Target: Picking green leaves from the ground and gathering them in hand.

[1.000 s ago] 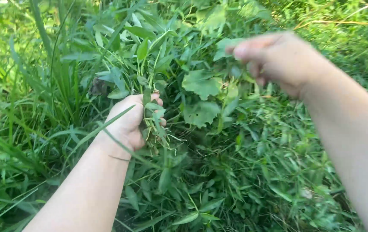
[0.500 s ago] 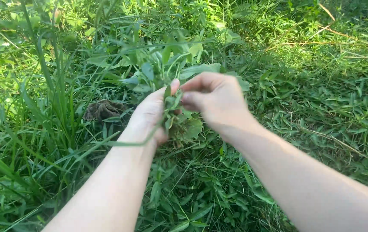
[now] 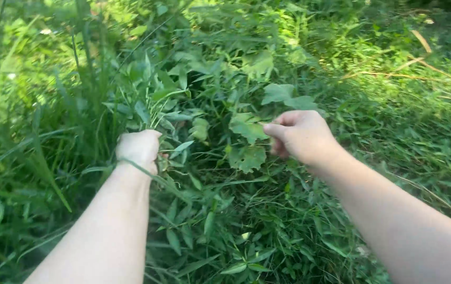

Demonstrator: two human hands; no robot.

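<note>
Tall grass blades (image 3: 4, 131) fill the left edge of the frame, leaning and crossing each other in shade.

Just right of them, the left forearm rises from the lower left toward the middle of the frame, ending in the left hand (image 3: 138, 149), which shows its back to the camera. Its grip is closed in a fist around a bunch of leafy stems (image 3: 154, 108); the stems and narrow leaves fan upward out of the top of the fist, and a few leaves stick out on its right side. One long grass blade lies across the wrist.

At the centre, between the two hands, stand broad lobed leaves (image 3: 247, 141) with small holes in them, one above another.

The right forearm comes in from the lower right corner and slants up toward the centre. The right hand (image 3: 301, 137) is curled, knuckles up, thumb pointing left, its tip at the edge of the lobed leaves. Its fingers are tucked underneath, so whether its grip holds anything cannot be told.

Low ground plants (image 3: 420, 121) cover the right side, sunlit at the upper right.
</note>
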